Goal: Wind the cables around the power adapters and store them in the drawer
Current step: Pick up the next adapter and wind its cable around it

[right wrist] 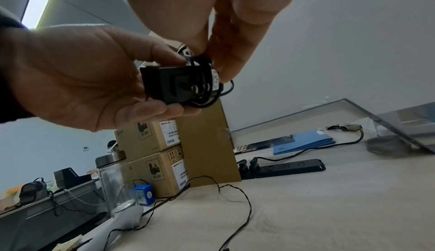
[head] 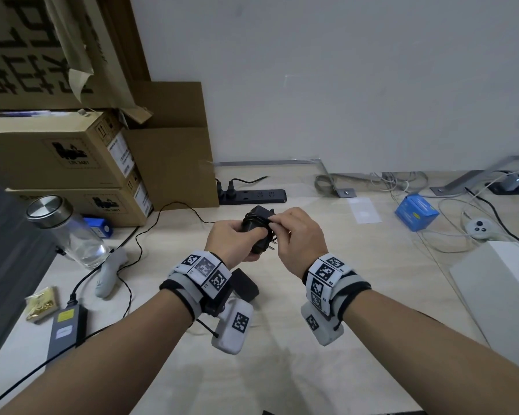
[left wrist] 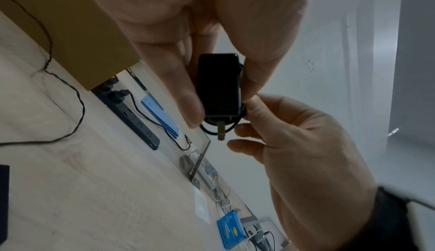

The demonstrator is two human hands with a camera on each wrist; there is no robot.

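1. My left hand (head: 233,238) grips the black power adapter (head: 257,232) above the desk (head: 282,369); my right hand (head: 294,235) pinches its wound cable (right wrist: 205,80).
2. A second black adapter (head: 246,284) lies on the pale wood beneath my wrists.
3. Farther back: power strip (head: 252,196), cardboard boxes (head: 72,163), white wall (head: 342,70).

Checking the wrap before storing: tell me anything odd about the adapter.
One loop of cable bulges loose off the adapter, beside its prongs. The left hand grips the adapter; the right hand pinches the cable.
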